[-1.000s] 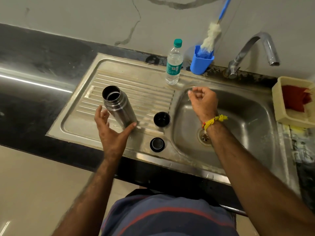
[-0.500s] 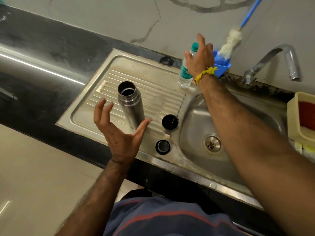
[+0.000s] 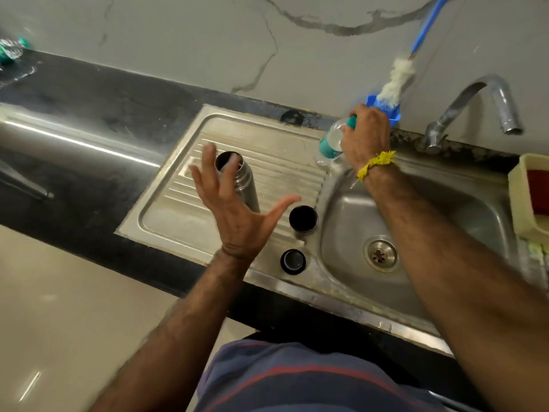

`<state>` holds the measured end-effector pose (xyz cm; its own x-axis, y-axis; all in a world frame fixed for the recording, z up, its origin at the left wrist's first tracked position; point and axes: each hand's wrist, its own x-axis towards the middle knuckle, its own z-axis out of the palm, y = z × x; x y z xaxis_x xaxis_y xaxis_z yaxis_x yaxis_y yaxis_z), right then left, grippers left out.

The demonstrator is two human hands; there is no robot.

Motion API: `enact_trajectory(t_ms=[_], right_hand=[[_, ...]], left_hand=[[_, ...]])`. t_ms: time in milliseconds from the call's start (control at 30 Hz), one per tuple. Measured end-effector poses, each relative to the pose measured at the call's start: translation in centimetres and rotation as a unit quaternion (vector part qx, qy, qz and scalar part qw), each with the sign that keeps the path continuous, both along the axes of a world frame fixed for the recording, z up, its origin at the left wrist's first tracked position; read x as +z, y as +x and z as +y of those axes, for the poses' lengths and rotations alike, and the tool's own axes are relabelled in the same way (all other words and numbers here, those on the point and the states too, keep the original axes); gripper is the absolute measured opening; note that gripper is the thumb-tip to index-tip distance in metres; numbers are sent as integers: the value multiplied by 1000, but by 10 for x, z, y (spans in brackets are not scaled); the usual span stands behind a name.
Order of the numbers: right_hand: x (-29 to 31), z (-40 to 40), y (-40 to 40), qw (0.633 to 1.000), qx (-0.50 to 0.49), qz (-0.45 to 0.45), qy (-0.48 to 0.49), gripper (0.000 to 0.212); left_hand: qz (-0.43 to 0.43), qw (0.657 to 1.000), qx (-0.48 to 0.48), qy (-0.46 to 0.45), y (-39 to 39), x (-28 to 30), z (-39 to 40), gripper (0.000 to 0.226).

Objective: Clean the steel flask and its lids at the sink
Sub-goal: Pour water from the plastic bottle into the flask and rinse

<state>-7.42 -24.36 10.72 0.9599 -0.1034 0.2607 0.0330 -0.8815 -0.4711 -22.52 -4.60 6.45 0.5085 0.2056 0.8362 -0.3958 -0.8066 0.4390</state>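
While the steel flask [image 3: 244,182] stood upright and uncapped on the ribbed draining board of the sink [image 3: 267,162], its dark mouth faced up, and the left hand [image 3: 234,209] hung in the air above and in front of it. That hand held nothing; its palm was turned up, the fingers spread and only slightly bent, the thumb reaching out toward the basin. From where I looked the fingers overlapped the flask's neck, but I could not tell whether they touched it.

Just right of the flask, near the basin's rim, sat the cup lid [image 3: 303,219], open side up and black inside. Nearer the front edge lay the smaller stopper lid [image 3: 293,261], a black ring with a shiny centre. The two lids were apart from each other and from the flask.

Farther back, the right hand [image 3: 366,135], a yellow thread [image 3: 376,164] tied at its wrist, was curled round the top of a clear plastic water bottle [image 3: 329,144] with a teal cap and label. The bottle leaned over at the back edge of the draining board.

Behind that hand was a blue holder [image 3: 393,113] with a white-headed, blue-handled brush [image 3: 399,80] propped against the wall. The tap [image 3: 475,105] arched over the basin, whose drain [image 3: 380,253] showed at the bottom. A pale tub [image 3: 518,203] with something red in it sat at the far right, and the black tabletop [image 3: 89,129] stretched away to the left.
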Motion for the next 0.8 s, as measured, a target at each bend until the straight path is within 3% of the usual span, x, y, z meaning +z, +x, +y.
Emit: enact_trajectory(t_ms=[67,133,267,400,533,700,800], right_hand=[[6,-11,-14,999,-14,-18,30,24],[15,-21,-31,998,-23,-43,41,26],[39,-40,-70,996,-11,-72,52,27],[59,-54,-113,988,12,-110,104,30],[76,-70,-146,984,69,-116,115,28],[88,-97,-169,975,179,-66,115,20],[90,-108,-180,976,182,13,117,28]], left_hand=[[-18,997,-76,18,1,-1,-16,121],[24,992,-126,-18,4,-4,-37,109],[209,952,-201,-95,21,-1,-71,111],[366,885,-274,-86,31,18,-113,114],[360,858,-337,-140,24,18,-137,73],[408,812,-403,-107,20,14,-138,69],[413,815,-398,-80,8,15,-134,65]])
